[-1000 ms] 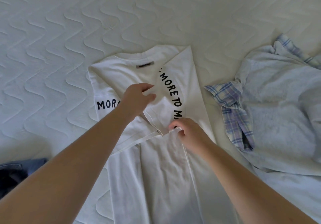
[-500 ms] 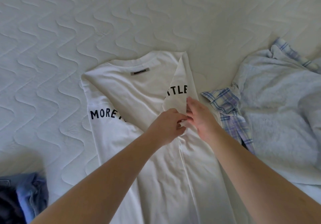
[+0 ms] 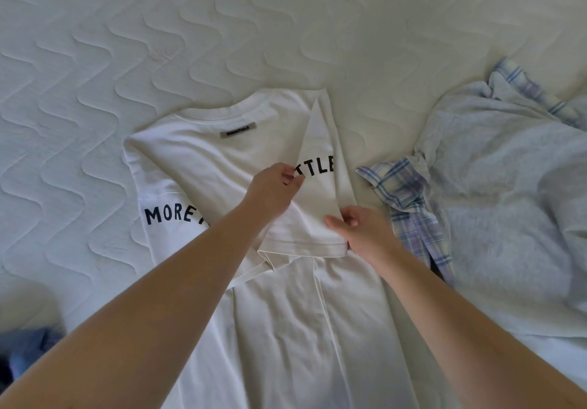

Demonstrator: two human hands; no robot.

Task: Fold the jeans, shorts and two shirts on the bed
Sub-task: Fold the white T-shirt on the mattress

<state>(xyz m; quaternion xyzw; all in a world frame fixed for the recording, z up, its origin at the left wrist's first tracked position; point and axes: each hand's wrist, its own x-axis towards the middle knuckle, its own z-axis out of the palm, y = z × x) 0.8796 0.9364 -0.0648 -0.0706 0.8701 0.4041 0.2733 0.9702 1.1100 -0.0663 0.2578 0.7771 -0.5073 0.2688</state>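
A white T-shirt (image 3: 203,167) with dark lettering lies back-up in the middle of the bed, its right side folded inward. Its right sleeve (image 3: 317,208) lies folded back over that side, showing the letters "TTLE". My left hand (image 3: 273,186) pinches the sleeve's left edge beside the letters. My right hand (image 3: 359,230) pinches the sleeve's hem corner at the right. A pale grey garment (image 3: 508,202) with blue plaid parts (image 3: 409,205) lies crumpled at the right. Blue denim (image 3: 28,354) shows at the lower left edge.
The bed has a white quilted cover (image 3: 158,43) with a wavy stitch pattern. It stretches bare beyond and to the left of the T-shirt. The grey garment nearly touches the T-shirt's right edge.
The sleeve has been turned back to the right and spread flat, its hem now lower. My hands moved apart, the left up to the letters and the right down to the hem corner.
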